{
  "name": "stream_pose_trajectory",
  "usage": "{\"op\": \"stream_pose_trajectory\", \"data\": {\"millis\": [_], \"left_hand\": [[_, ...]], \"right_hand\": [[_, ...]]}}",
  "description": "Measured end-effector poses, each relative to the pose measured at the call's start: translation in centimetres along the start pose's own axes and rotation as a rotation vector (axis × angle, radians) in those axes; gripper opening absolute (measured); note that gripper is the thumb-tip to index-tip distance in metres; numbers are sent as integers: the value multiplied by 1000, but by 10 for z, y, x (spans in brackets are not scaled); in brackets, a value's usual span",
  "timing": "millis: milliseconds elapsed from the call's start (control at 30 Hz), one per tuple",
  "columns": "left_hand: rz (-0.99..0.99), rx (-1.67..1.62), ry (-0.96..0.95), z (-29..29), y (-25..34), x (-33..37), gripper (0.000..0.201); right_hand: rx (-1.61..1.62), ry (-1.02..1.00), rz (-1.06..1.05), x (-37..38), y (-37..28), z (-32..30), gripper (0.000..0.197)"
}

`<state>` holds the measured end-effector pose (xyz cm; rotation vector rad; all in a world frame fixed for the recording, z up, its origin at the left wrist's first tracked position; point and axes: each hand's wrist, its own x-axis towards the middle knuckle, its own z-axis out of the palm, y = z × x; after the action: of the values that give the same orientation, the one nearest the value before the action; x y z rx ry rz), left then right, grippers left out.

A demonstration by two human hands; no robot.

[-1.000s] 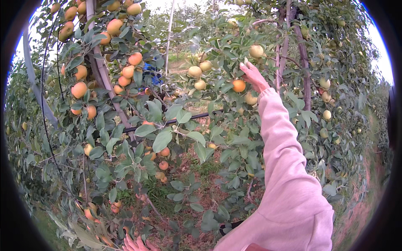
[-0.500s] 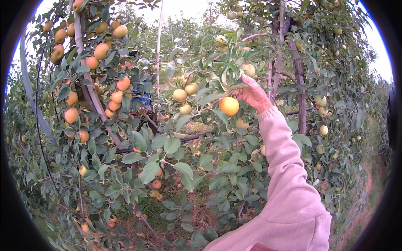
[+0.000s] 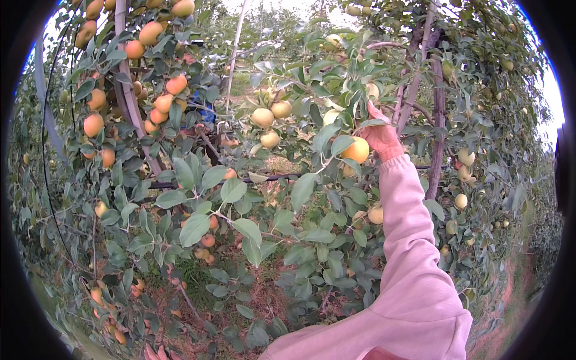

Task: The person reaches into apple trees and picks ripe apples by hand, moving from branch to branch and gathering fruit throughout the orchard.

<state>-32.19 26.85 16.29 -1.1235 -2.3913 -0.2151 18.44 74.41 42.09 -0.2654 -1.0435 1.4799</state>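
My right hand (image 3: 383,137) is raised among the leaves, its fingers closed round part of a leafy apple branch (image 3: 345,120). Leaves partly hide the fingertips, so the exact grip is hard to see. A ripe yellow-orange apple (image 3: 356,150) hangs right beside the palm, partly covered by a leaf. Paler apples (image 3: 262,117) hang in a cluster to the left of it. Only the fingers of my left hand (image 3: 159,354) show, at the lower edge; they are stretched out, slightly apart and hold nothing.
Orange apples (image 3: 163,103) crowd the tree at left, along a leaning pole (image 3: 127,90). A dark horizontal pipe (image 3: 279,177) runs behind the foliage. Leafy twigs (image 3: 231,192) reach across in front. Another trunk (image 3: 438,120) and more apples (image 3: 465,157) stand at right.
My right hand and the yellow-orange apple have shifted rightward and lower relative to the tree, the branch moving along. My left fingers have come into view at the bottom. The view has shifted slightly.
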Motion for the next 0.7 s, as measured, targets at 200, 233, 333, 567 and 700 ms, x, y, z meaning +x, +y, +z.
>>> {"op": "stream_pose_trajectory", "data": {"millis": [200, 233, 333, 567, 700], "left_hand": [[9, 76, 23, -1, 2, -10, 31], [5, 86, 17, -4, 4, -8, 31], [-18, 141, -11, -5, 4, -6, 30], [33, 264, -93, -8, 39, 13, 31], [160, 111, -126, -30, 93, 31, 38]], "right_hand": [[-363, -69, 31, 0, 2, -22, 32], [-404, -25, 39, -1, 4, -15, 30], [-569, 3, 34, -8, 5, -4, 37], [-885, 181, -96, -65, 28, -3, 38], [-804, -324, 274, -114, 81, 30, 21]]}}
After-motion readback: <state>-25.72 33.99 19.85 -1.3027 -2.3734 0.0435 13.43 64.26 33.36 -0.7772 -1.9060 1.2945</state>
